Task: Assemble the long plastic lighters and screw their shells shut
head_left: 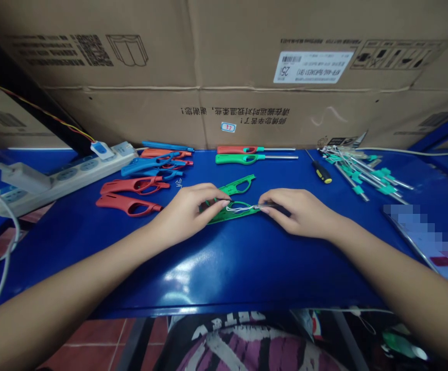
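Two green lighter shells lie in the middle of the blue table, the farther green shell [239,186] behind the nearer green shell [229,214]. My left hand [195,212] is over the left end of the shells, thumb and forefinger pinched on a small dark part. White wires [239,209] run from it across the nearer shell's opening. My right hand [297,212] pinches a thin metal piece [264,206] at that shell's right end. Its exact shape is hidden by the fingers.
Red shells [125,203] and blue shells [141,166] lie left, near a power strip [81,172]. Assembled lighters [235,159] lie behind. Rightward are a screwdriver [320,171], metal tubes with green parts [363,172] and a partly blurred flat object [428,237]. Cardboard [139,113] stands behind.
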`<action>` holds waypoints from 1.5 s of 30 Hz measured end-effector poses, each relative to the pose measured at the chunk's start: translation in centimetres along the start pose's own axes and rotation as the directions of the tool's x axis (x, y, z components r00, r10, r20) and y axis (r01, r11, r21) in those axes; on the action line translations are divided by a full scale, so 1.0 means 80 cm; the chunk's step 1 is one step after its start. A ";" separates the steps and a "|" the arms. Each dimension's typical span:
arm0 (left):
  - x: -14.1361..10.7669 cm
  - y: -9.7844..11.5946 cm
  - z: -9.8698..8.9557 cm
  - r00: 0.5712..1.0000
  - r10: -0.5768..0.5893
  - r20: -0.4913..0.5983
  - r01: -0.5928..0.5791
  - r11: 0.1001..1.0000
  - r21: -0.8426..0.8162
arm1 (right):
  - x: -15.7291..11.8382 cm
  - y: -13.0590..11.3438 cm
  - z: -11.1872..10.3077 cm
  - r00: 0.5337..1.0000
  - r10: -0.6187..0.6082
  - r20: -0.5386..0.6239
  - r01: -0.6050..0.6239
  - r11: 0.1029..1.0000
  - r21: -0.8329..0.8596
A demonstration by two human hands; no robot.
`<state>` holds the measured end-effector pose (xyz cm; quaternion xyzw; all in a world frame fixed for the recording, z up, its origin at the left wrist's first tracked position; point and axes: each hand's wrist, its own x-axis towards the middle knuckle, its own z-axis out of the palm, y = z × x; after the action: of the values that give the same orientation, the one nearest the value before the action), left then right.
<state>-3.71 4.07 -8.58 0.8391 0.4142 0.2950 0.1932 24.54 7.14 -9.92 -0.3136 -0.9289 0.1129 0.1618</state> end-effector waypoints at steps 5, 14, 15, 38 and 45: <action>0.002 -0.007 0.001 0.999 -0.019 0.029 0.020 1.000 -0.019 | -0.001 0.000 0.001 0.999 -0.030 0.042 0.025 0.993 0.111; 0.002 -0.012 0.002 0.999 -0.037 0.031 0.039 0.997 -0.063 | -0.001 0.005 0.007 0.999 -0.050 -0.021 0.053 0.978 0.201; 0.002 -0.012 0.002 0.999 -0.039 0.026 0.041 0.997 -0.062 | -0.001 0.004 0.006 0.998 -0.065 -0.026 0.069 0.974 0.215; -0.001 -0.018 0.011 0.996 0.014 0.091 -0.015 1.000 0.012 | 0.003 0.012 0.009 0.999 -0.030 -0.039 0.036 0.987 0.155; -0.003 -0.022 0.016 0.995 0.055 0.088 -0.058 0.998 0.029 | 0.000 0.011 0.002 0.999 -0.043 0.005 0.043 0.997 0.062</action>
<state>-4.03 4.82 -10.63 0.8655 0.3861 0.2569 0.1892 24.96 7.85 -10.35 -0.2879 -0.9320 0.1390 0.1707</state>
